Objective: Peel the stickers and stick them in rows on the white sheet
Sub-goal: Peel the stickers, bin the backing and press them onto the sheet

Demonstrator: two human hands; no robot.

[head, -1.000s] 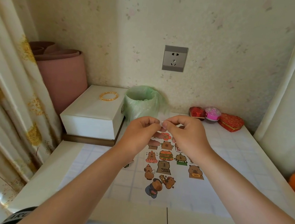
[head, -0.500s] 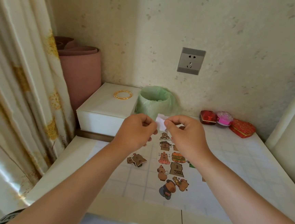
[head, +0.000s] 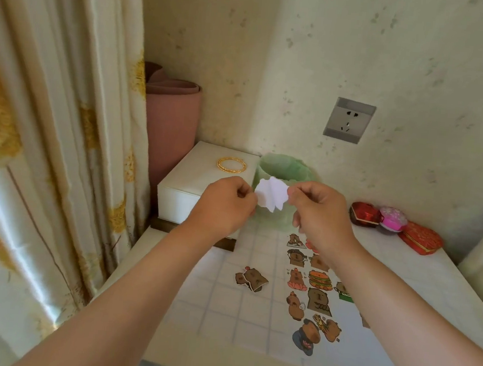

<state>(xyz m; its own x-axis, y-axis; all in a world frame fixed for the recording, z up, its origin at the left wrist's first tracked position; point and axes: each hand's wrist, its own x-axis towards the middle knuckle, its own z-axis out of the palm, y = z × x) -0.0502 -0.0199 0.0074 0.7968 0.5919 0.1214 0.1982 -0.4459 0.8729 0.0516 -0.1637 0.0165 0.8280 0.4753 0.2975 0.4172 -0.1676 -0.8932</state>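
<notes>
Both hands are raised in front of the green bin, pinching a small white sticker piece (head: 271, 196) between them, white side toward me. My left hand (head: 226, 203) grips its left edge and my right hand (head: 321, 211) grips its right edge. Whether sticker and backing have come apart I cannot tell. Below them lies the white sheet (head: 255, 309), with several capybara stickers (head: 316, 299) stuck in rows. Two loose capybara stickers (head: 251, 278) lie left of the rows.
A green-lined bin (head: 286, 172) stands behind my hands. A white box (head: 203, 176) with a gold bangle (head: 232, 164) sits at the left, by a pink roll (head: 171, 124) and a curtain (head: 54, 137). Red and pink trinket boxes (head: 394, 224) line the right wall.
The view has swung left and down. My hands have drawn apart, and the white piece now shows spread out between them instead of hidden in my fingertips.
</notes>
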